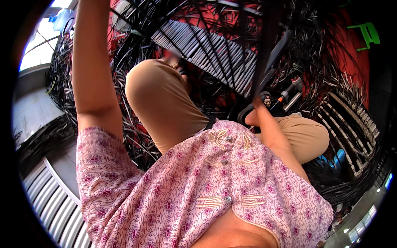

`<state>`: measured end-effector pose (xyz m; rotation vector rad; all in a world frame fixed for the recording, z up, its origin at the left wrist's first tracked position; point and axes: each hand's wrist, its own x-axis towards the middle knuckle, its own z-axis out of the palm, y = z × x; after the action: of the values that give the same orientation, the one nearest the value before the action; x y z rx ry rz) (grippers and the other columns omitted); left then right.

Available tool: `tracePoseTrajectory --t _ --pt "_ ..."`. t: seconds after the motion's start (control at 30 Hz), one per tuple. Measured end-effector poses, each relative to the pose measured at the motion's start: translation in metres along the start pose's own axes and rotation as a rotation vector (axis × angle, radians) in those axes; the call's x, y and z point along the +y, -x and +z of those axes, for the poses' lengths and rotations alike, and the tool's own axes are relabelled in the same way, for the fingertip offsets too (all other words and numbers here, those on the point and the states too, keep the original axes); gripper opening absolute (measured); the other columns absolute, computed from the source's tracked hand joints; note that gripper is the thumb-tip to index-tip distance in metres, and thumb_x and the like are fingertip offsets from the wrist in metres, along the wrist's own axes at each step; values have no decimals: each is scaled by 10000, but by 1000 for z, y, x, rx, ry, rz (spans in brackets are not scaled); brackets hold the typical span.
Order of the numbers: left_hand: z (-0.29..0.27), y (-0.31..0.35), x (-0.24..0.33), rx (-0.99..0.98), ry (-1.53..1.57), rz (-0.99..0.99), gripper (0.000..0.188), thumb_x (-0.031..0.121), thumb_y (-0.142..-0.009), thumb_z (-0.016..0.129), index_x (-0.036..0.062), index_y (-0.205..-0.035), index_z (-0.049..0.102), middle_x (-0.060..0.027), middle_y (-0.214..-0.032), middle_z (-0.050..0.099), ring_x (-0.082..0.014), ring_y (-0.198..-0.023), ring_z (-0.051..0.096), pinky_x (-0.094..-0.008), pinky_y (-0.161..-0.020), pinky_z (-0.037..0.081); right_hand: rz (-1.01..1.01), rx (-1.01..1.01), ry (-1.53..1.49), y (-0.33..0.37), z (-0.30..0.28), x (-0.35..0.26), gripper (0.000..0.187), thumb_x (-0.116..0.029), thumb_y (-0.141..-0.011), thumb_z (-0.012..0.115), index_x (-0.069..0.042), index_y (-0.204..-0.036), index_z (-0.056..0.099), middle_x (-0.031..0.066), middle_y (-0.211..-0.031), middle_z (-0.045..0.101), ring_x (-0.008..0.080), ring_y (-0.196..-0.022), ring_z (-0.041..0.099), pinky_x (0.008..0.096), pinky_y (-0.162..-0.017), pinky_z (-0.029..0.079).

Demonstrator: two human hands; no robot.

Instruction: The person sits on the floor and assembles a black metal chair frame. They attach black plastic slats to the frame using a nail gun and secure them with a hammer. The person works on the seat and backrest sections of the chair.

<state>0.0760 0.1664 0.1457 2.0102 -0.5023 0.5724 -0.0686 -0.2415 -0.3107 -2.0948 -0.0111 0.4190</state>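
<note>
My left arm (94,62) reaches straight up past the top edge, so the hand itself is out of the picture. My right hand (259,102) is low at the centre right, at the lower end of a wide dark strip (266,45) that runs up out of view. Its fingers are hidden, so whether they grip the strip does not show. Thin black strips cross in front of a panel of close-set grey slats (202,49), which lies on the floor beyond my bent knees. A bare foot (250,118) rests just beside my right hand.
Heaps of loose black strips (132,45) cover much of the red floor (351,62). To the right are a tool with an orange part (282,99), a pale slatted frame (345,136), a blue object (338,158) and a green plastic stool (367,35). Pale ribbed slats (56,206) stand lower left.
</note>
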Motion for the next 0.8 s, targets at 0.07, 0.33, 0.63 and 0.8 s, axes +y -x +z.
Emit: tracePoseTrajectory --t 0.07,0.33,0.63,0.8 --pt "2 15 -20 126 99 -19 652 639 -960 415 27 -919 635 -30 -694 618 -97 -550 545 -216 -501 401 -24 20 28 -14 -17 12 230 -245 -863 686 -27 -920 728 50 -810 717 132 -710 639 278 -671 490" --pt "-12 54 15 -349 -32 198 782 683 -932 365 -20 -637 542 -68 -567 463 -179 -518 398 -333 -527 297 -152 -213 89 -111 -87 6 241 -248 -808 735 -8 -825 721 57 -766 700 142 -650 616 293 -598 474" --pt "12 73 31 -447 128 267 617 602 -819 628 8 -654 621 -58 -533 496 -198 -473 486 -331 -469 339 44 -527 202 -127 -108 -112 265 -279 -797 746 -14 -795 729 39 -719 675 126 -622 583 281 -579 444" --pt "49 78 44 -618 96 354 538 570 -632 808 68 -697 627 -24 -568 503 -217 -506 525 -339 -494 384 93 -650 270 -144 -118 -153 279 -296 -792 752 -18 -778 734 29 -692 661 116 -607 565 273 -569 428"
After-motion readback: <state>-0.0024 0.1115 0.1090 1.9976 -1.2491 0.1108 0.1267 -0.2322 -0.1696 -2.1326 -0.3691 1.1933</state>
